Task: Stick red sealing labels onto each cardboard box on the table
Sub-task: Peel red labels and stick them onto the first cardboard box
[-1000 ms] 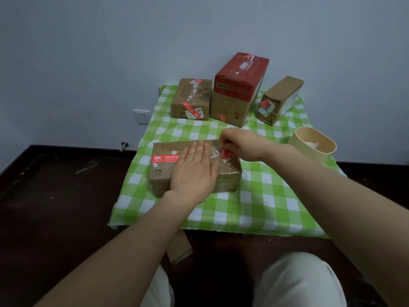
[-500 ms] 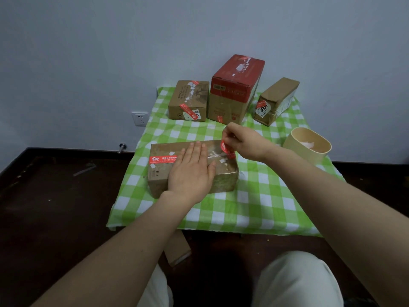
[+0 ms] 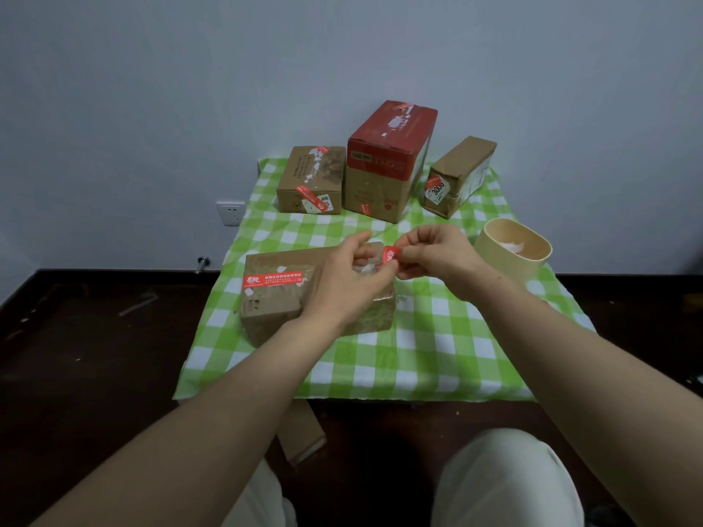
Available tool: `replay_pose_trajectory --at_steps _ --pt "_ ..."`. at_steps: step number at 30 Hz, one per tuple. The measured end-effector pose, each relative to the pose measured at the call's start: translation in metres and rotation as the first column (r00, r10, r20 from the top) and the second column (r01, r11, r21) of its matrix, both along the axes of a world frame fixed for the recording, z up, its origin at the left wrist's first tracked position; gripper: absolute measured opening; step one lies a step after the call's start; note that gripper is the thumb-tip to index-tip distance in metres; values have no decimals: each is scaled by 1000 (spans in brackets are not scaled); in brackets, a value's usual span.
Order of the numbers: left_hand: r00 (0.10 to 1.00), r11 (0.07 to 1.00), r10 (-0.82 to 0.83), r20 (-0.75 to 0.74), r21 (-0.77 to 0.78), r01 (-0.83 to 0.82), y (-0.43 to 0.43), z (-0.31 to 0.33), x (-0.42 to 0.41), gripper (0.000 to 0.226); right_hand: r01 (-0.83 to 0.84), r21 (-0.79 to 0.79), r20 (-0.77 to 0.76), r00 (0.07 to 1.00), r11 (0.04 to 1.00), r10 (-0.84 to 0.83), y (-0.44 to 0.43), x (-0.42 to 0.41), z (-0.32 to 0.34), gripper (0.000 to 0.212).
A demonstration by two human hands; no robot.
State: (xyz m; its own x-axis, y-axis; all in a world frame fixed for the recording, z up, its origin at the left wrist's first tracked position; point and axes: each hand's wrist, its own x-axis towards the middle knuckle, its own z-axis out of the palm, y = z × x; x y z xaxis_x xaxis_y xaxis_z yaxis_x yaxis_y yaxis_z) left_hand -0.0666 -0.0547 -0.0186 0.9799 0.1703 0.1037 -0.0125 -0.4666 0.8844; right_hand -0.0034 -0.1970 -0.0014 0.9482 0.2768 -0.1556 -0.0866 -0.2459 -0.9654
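Label [image 3: 391, 256] sits pinched between left hand [image 3: 342, 283] and right hand [image 3: 441, 260].

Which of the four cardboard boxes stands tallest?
The red-topped brown cardboard box, middle of the back row; the other three are lower and brown-topped.

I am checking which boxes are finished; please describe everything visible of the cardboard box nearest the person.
The nearest box is brown cardboard, long, lying flat on the checked cloth. A long red label with white print is stuck on its top, beside white paper scraps; small slots mark its front. The left hand is over its right end, pinching a small red label with the right hand; contact with the box is unclear.
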Motion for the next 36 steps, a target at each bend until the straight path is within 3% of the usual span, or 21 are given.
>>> replay_pose_trajectory --at_steps 2,4,11,14,18,23,27,29,33,36 --pt "999 997 33 6 -73 -32 -9 2 4 46 -5 38 -11 1000 999 5 -2 -2 2 18" --pt "997 997 69 40 -45 -68 -11 3 7 31 -6 71 -26 1000 997 7 -5 -4 5 13" --pt "989 998 19 145 -65 -9 -12 4 10 30 9 203 -100 995 979 11 -10 -11 9 9" --pt "985 998 -26 168 -59 37 -8 6 7 20 58 233 -209 978 971 -8 -10 -12 11 9" --pt "973 997 -42 225 -57 56 -3 6 4 29 163 320 -378 925 933 -32 -7 -13 11 8" --pt "959 995 -95 266 11 95 1 10 -1 28 129 393 -498 862 910 92 -7 -12 12 3" --pt "944 982 -136 300 167 88 4 8 -3 13 149 335 -416 909 931 4 -8 -14 11 12" --pt "969 991 -60 238 130 29 4 9 -2 3 146 246 -312 948 958 -65 -10 -13 9 5" --pt "995 998 69 77 -3 -69 10 7 3 10 136 132 -228 968 982 -104 -15 -9 -3 7" --pt "995 994 99 22 49 -100 10 2 6 14 106 82 -220 972 991 -85 -10 -6 -16 12"
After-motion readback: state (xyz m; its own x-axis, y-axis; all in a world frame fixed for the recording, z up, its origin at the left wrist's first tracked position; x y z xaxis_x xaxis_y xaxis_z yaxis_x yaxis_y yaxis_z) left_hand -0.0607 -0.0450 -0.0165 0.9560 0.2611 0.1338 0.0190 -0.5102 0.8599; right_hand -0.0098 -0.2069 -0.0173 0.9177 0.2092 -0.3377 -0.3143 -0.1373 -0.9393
